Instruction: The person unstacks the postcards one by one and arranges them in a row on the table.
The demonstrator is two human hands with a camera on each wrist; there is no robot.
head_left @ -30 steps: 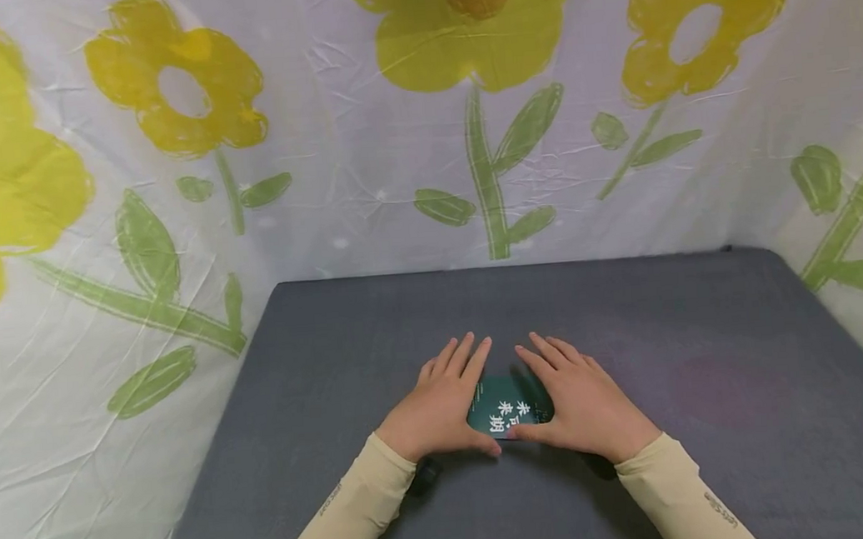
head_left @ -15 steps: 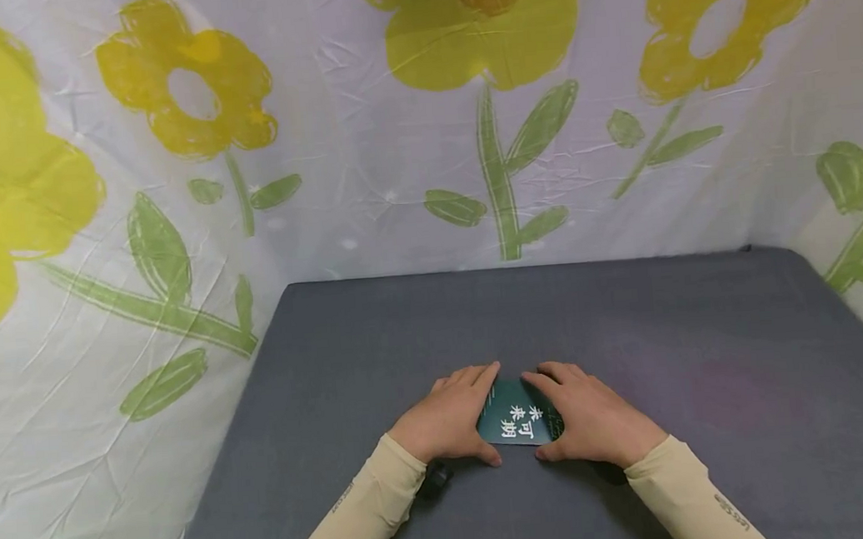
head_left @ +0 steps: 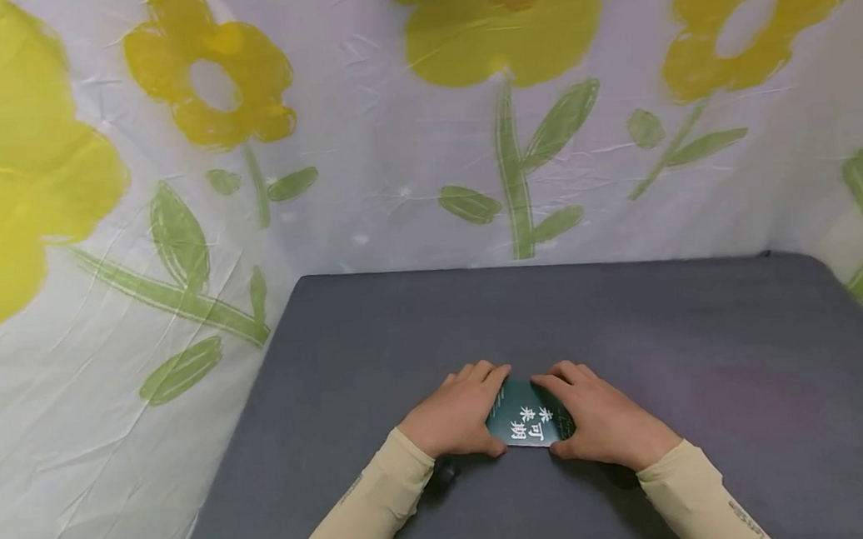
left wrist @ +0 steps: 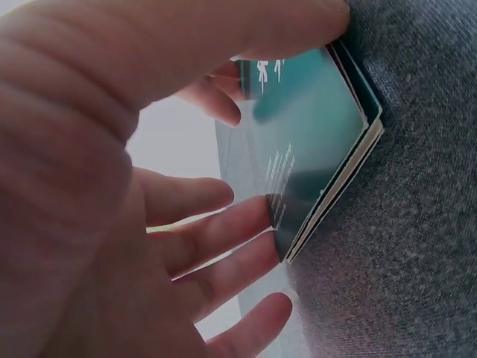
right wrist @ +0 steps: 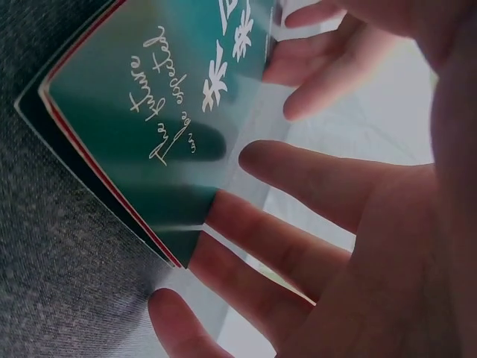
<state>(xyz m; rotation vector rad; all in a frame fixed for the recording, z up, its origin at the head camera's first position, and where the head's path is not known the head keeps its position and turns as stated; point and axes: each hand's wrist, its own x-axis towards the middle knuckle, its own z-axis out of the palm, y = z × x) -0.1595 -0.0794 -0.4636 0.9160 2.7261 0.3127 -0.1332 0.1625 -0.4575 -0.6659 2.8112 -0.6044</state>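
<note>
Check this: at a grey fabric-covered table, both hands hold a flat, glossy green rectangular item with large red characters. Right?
No: the large characters on the flat, glossy green rectangular item are white, as the head view shows. The rest stands: left hand and right hand hold it at the grey fabric-covered table.

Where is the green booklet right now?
In the head view, the green booklet is low and just right of centre, between the left hand and the right hand, with the gray tabletop beneath.
</note>
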